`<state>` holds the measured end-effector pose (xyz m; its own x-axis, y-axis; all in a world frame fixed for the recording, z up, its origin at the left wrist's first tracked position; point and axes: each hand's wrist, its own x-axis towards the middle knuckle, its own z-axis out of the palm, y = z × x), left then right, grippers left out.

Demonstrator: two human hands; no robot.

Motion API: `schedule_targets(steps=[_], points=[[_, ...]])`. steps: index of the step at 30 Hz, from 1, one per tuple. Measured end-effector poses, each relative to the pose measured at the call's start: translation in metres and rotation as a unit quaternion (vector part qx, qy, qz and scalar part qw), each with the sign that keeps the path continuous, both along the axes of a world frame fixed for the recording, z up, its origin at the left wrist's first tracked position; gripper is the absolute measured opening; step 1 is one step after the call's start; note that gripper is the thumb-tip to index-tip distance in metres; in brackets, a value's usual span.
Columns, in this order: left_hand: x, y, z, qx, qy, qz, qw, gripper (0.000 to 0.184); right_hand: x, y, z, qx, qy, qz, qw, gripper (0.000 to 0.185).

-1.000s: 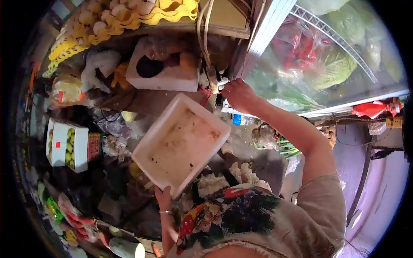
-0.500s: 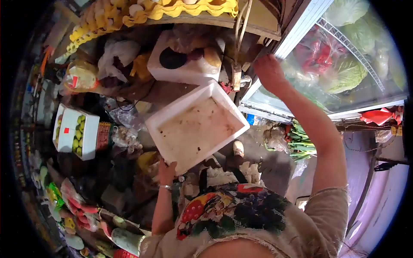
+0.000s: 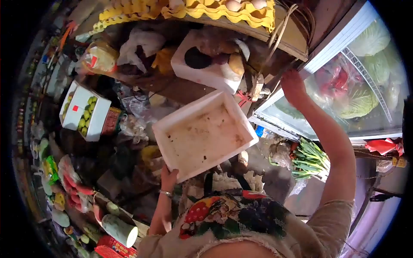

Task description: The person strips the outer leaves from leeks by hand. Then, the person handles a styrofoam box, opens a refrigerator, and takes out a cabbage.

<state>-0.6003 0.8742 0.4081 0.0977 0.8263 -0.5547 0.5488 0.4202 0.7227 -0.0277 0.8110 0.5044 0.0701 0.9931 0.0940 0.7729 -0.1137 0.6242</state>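
Observation:
In my left hand (image 3: pixel 168 178) is the near left rim of a white foam box (image 3: pixel 202 133), with the fingers closed on it. The box is tilted, its inside facing me, and holds only dirt stains and small dark bits. My right hand (image 3: pixel 294 88) is closed at the edge of a white-framed glass door (image 3: pixel 333 43) on a display cooler; its fingertips are partly hidden. Behind the glass are cabbages (image 3: pixel 359 101) and a red item in clear plastic (image 3: pixel 337 77).
Yellow egg trays (image 3: pixel 219 13) line the shelf above. Another foam box (image 3: pixel 189 69) stands behind mine. A carton of green fruit (image 3: pixel 88 114) is at left. Green leafy stalks (image 3: pixel 312 159) lie below the cooler. Bagged goods and vegetables crowd the lower left.
My view has turned, so most surroundings sit farther right. The foam box looks a little less tilted. Both hands stay where they were, one on the box and one at the door frame.

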Motion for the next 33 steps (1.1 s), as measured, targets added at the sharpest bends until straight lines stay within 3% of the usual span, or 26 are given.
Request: schedule_targets(steps=[3,6,8,10,12,13,14,16,20,22,25,28,30,32,33], points=[[-0.013,0.006,0.003,0.024,-0.1,-0.024,0.994,0.065,0.001,0.009,-0.009,-0.009,0.054,-0.009,0.998,0.013],[-0.02,0.009,0.004,0.018,-0.071,-0.001,0.997,0.055,-0.002,0.015,-0.014,-0.038,0.001,-0.068,0.997,0.017],[-0.019,0.003,0.008,0.037,-0.085,0.023,0.995,0.056,-0.008,0.013,-0.014,0.048,0.027,-0.018,0.998,0.02],[-0.025,0.001,0.007,0.051,-0.095,0.037,0.994,0.056,-0.034,0.008,0.003,0.044,0.083,-0.039,0.995,0.018],[-0.031,0.0,-0.005,0.091,-0.13,0.025,0.987,0.056,-0.063,-0.003,0.014,-0.034,0.112,-0.067,0.991,0.014],[-0.033,0.0,-0.011,0.084,-0.13,0.02,0.988,0.056,-0.064,-0.012,-0.009,-0.004,0.103,-0.052,0.993,0.009],[-0.034,0.002,-0.013,0.09,-0.127,0.008,0.988,0.058,-0.085,-0.02,0.006,-0.024,0.134,-0.022,0.99,0.006],[-0.03,0.008,-0.014,0.094,-0.126,-0.01,0.988,0.059,-0.11,-0.039,-0.003,-0.064,0.207,-0.049,0.975,0.008],[-0.018,0.036,-0.026,0.111,-0.104,-0.095,0.984,0.062,-0.166,-0.097,-0.008,-0.069,0.242,-0.016,0.968,0.016],[-0.016,0.059,-0.052,0.086,-0.12,-0.125,0.981,0.063,-0.196,-0.116,0.003,-0.148,0.276,-0.105,0.944,0.018],[-0.001,0.088,-0.074,0.096,-0.145,-0.165,0.971,0.062,-0.228,-0.15,0.007,-0.135,0.325,-0.157,0.923,0.02],[0.035,0.115,-0.056,0.032,0.049,-0.255,0.965,0.061,-0.254,-0.186,-0.013,-0.063,0.339,-0.168,0.923,0.023],[0.053,0.129,-0.055,0.072,0.048,-0.305,0.948,0.055,-0.267,-0.203,-0.015,-0.062,0.367,-0.224,0.901,0.025],[0.024,0.195,-0.199,0.02,-0.03,-0.277,0.96,0.046,-0.275,-0.214,-0.011,-0.066,0.379,-0.266,0.884,0.019],[0.045,0.193,-0.161,-0.001,-0.007,-0.24,0.971,0.045,-0.278,-0.221,-0.014,-0.058,0.407,-0.304,0.859,0.02]])
